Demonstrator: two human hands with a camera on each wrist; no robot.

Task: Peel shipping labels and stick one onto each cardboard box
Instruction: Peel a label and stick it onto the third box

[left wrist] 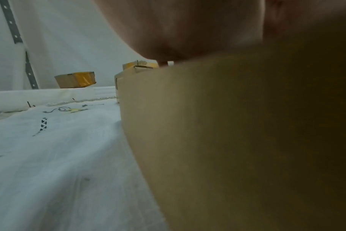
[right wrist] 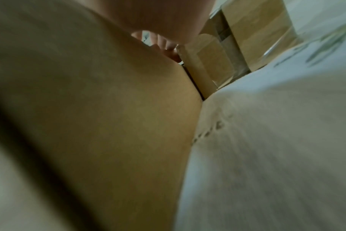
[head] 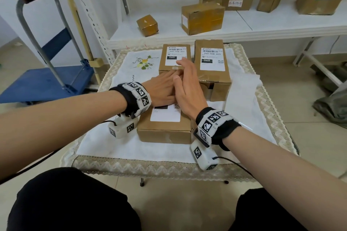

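Three brown cardboard boxes stand on the white cloth. The near box carries a white label on its top. My left hand and right hand both lie flat on that label's far part, fingers straight, the right crossing over the left's fingers. Behind them, the far left box has its own label, and so does the far right box with a label. Both wrist views are mostly filled by the near box's blurred sides.
A white backing sheet lies on the cloth right of the boxes. Behind the table, a white shelf holds several taped boxes. On the floor at the left stands a blue platform cart. My knees are below the table's front edge.
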